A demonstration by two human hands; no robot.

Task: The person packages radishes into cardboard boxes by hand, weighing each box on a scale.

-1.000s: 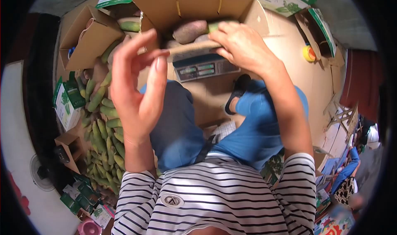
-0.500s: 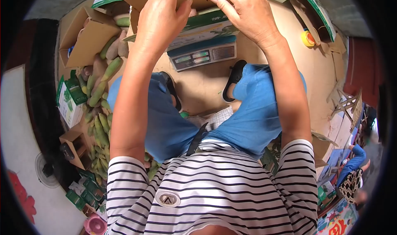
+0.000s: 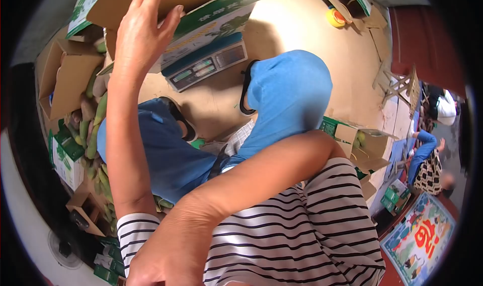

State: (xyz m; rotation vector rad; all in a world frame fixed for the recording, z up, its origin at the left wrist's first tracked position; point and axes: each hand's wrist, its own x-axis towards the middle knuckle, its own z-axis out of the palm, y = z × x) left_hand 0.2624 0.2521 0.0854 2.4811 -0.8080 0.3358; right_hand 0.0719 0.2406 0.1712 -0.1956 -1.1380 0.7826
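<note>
My left hand (image 3: 142, 37) is raised at the upper left over an open cardboard box (image 3: 214, 22) with green printing, its thumb apart from the fingers and nothing visible between them. The box rests on a scale (image 3: 207, 63) with a display panel, between my feet and the hand. My right forearm crosses my striped shirt, and my right hand (image 3: 168, 256) is low at the bottom edge; its fingers are mostly cut off, so what it touches is hidden.
Long green and brownish vegetables (image 3: 93, 140) lie in a heap on the left, near an open brown box (image 3: 70, 79). Yellow tape (image 3: 335, 18) is at the upper right. Another person (image 3: 426, 157) is at the far right.
My right hand has left the box and swung down across my chest. My left hand stays raised by the box. The whole view has turned and shifted.
</note>
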